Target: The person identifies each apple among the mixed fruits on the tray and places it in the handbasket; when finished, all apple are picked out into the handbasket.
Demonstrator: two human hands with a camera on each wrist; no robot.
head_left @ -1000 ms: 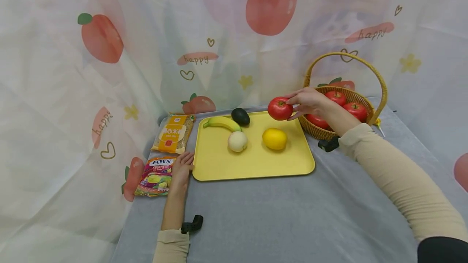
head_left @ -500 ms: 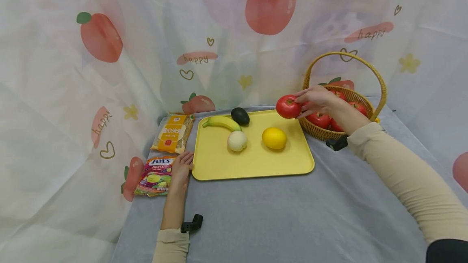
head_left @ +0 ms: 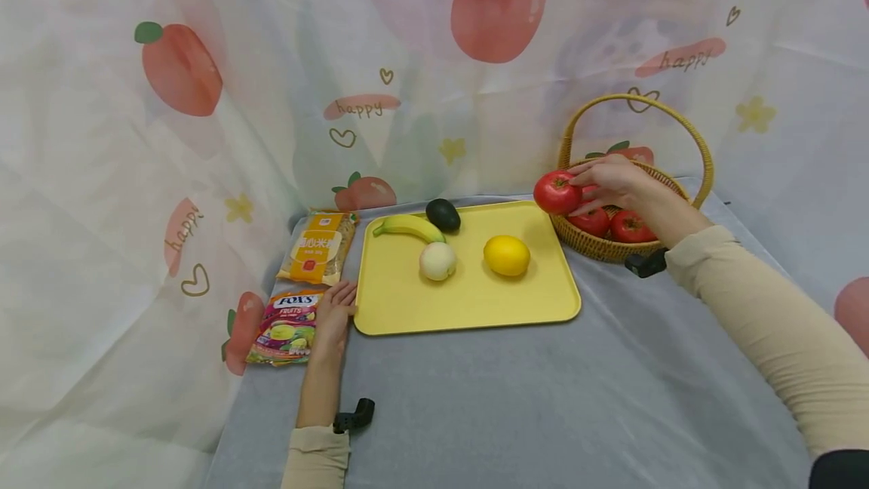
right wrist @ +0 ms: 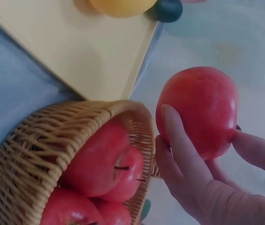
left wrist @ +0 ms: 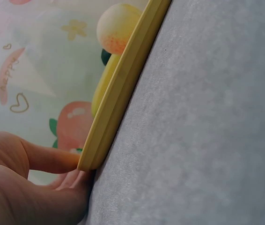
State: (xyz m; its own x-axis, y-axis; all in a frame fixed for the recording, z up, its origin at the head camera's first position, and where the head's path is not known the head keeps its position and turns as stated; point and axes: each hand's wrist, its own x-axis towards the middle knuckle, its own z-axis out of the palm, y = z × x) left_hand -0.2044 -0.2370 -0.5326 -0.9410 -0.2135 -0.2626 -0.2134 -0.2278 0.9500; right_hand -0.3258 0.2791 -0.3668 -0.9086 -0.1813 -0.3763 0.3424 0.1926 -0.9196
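In the head view my right hand holds a red apple by its side, in the air at the left rim of the wicker basket. The right wrist view shows fingers and thumb about the apple, with more red apples in the basket below. My left hand rests at the left edge of the yellow tray, its thumb touching the rim in the left wrist view. On the tray lie a banana, an avocado, a pale peach and a lemon.
An orange-and-yellow snack bag and a purple candy bag lie left of the tray, the latter beside my left hand. The basket's tall handle arches above it. A printed curtain hangs behind the grey-covered table.
My right hand has carried the apple rightward from over the tray's back right part to the basket's left rim. The left hand stays at the tray edge. The view has shifted slightly.
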